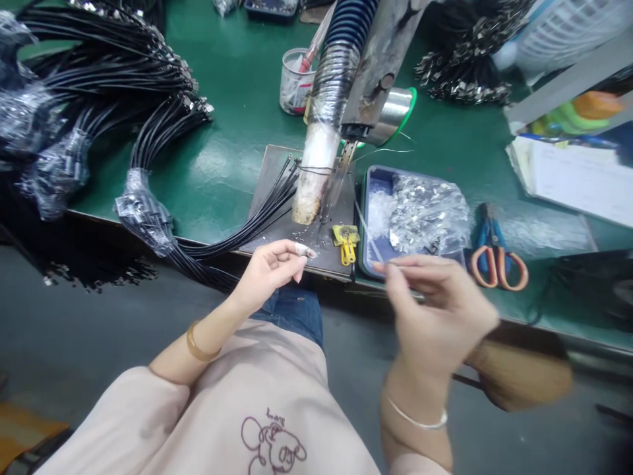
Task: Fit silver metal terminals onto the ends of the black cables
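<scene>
My left hand (270,270) pinches a small metal terminal (307,251) between thumb and taped fingertip, held just over the near edge of the dark work plate (270,178) so it sits close to the soldering fixture (341,99) above. My right hand (435,310) is closed around a thin strand of wire (395,264), fingers curled, hovering beside the blue tray (368,218) of bagged metal parts, within easy reach. Black cables (257,214) fan across the plate toward me. Orange-handled scissors (497,254) lie on the green tabletop (222,152), right of the tray.
</scene>
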A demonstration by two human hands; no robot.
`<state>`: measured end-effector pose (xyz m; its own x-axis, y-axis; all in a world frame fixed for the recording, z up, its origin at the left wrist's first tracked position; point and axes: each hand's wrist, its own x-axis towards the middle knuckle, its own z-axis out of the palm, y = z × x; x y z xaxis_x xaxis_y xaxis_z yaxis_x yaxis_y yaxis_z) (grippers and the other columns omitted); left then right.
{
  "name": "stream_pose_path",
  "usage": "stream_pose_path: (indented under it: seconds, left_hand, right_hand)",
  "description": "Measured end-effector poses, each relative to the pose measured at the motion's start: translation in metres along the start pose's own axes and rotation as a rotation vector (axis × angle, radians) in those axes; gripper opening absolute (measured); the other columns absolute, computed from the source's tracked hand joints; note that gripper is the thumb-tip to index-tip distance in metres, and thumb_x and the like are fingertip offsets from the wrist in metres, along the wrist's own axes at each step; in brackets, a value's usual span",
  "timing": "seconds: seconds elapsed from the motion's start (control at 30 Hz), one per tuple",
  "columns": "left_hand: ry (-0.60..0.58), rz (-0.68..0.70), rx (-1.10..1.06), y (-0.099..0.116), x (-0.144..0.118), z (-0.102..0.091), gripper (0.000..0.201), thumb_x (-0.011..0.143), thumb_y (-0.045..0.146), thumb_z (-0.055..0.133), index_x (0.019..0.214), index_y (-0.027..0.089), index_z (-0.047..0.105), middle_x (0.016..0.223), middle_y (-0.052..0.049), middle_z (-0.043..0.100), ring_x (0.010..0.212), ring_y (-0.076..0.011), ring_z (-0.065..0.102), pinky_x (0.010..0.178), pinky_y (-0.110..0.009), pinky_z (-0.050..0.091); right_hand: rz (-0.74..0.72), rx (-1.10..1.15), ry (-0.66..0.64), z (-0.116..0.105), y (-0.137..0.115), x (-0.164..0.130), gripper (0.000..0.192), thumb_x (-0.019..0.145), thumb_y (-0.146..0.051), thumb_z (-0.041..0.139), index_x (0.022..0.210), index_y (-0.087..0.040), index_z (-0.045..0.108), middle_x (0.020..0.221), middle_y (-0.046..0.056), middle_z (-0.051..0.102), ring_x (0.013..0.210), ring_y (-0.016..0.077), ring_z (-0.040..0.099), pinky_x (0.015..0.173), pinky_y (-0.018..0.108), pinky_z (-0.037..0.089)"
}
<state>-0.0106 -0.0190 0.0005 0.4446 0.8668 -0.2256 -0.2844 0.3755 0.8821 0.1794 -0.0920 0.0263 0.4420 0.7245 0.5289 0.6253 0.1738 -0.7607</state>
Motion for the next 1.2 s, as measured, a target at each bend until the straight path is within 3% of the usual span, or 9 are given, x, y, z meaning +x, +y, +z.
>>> stream_pose_path:
  seconds: [0.1,0.27,0.47,0.57,0.67,0.73,0.83,1.0,1.2]
  left_hand:
    - [0.036,0.054,0.096,0.002,0.001,0.003,0.029,0.069,0.035,0.085,0.073,0.014,0.066,0.051,0.004,0.058,0.041,-0.0033,0.039,0.041,-0.017,0.032]
    - [0.072,0.164,0.21,-0.004,0.0,0.007,0.026,0.072,0.035,0.082,0.071,0.014,0.068,0.061,0.0,0.065,0.053,-0.0081,0.055,0.054,-0.019,0.049]
    - [0.068,0.36,0.45,-0.008,-0.001,0.004,0.019,0.082,0.03,0.075,0.073,0.013,0.071,0.071,-0.004,0.07,0.057,-0.0101,0.055,0.053,-0.02,0.046]
    - [-0.015,0.539,0.678,-0.006,0.0,-0.003,0.015,0.089,0.024,0.069,0.079,0.014,0.075,0.066,-0.002,0.066,0.053,-0.0095,0.051,0.053,-0.021,0.043]
    - [-0.072,0.71,0.911,-0.006,0.001,-0.008,0.017,0.094,0.02,0.063,0.082,0.015,0.075,0.071,-0.005,0.07,0.061,-0.0129,0.059,0.062,-0.024,0.048]
    - [-0.071,0.756,0.958,-0.007,-0.001,-0.006,0.02,0.096,0.02,0.059,0.083,0.016,0.074,0.075,-0.007,0.072,0.068,-0.0153,0.064,0.069,-0.026,0.051]
    - [-0.042,0.662,0.822,-0.01,-0.007,0.001,0.021,0.096,0.02,0.057,0.08,0.017,0.07,0.072,-0.005,0.072,0.063,-0.0133,0.064,0.065,-0.024,0.051]
    - [-0.05,0.281,0.475,-0.006,-0.012,0.008,0.027,0.094,0.029,0.059,0.07,0.016,0.061,0.056,0.002,0.06,0.045,-0.007,0.048,0.05,-0.019,0.044]
    - [-0.048,0.21,0.368,-0.002,-0.01,0.005,0.018,0.087,0.027,0.064,0.073,0.015,0.062,0.058,-0.001,0.064,0.049,-0.0086,0.055,0.053,-0.019,0.047]
  right_hand:
    - [-0.114,0.037,-0.076,0.028,-0.008,-0.016,0.01,0.085,-0.013,0.071,0.081,-0.023,0.07,0.087,0.001,0.075,0.081,0.0169,0.073,0.074,0.031,0.062]
    - [0.091,0.261,-0.231,0.051,-0.004,-0.021,0.01,0.087,-0.016,0.068,0.082,-0.022,0.073,0.09,0.002,0.074,0.079,0.0154,0.073,0.065,0.026,0.063]
    - [0.118,0.315,-0.268,0.05,0.0,-0.017,0.01,0.086,-0.014,0.067,0.082,-0.022,0.073,0.091,0.002,0.073,0.079,0.014,0.073,0.067,0.024,0.063]
    - [0.031,0.227,-0.306,0.045,0.0,-0.015,0.011,0.088,-0.014,0.066,0.083,-0.022,0.072,0.092,0.003,0.073,0.082,0.0155,0.073,0.07,0.027,0.064]
    - [-0.09,0.068,-0.31,0.042,-0.002,-0.015,0.013,0.088,-0.011,0.065,0.083,-0.022,0.07,0.094,0.003,0.074,0.09,0.0174,0.073,0.082,0.033,0.064]
    - [-0.083,0.063,-0.29,0.042,-0.003,-0.017,0.015,0.087,-0.009,0.065,0.081,-0.022,0.069,0.095,0.003,0.074,0.091,0.0183,0.074,0.084,0.035,0.064]
    - [0.031,0.2,-0.253,0.046,-0.006,-0.023,0.016,0.086,-0.01,0.064,0.077,-0.022,0.067,0.097,0.003,0.072,0.088,0.0185,0.075,0.08,0.034,0.065]
    - [0.065,0.205,-0.191,0.05,-0.004,-0.03,0.011,0.088,-0.014,0.067,0.082,-0.023,0.071,0.097,0.003,0.073,0.089,0.0193,0.075,0.081,0.036,0.065]
    - [0.01,0.243,-0.065,0.046,-0.005,-0.03,0.011,0.096,-0.017,0.059,0.093,-0.023,0.067,0.092,0.003,0.075,0.086,0.018,0.075,0.074,0.033,0.066]
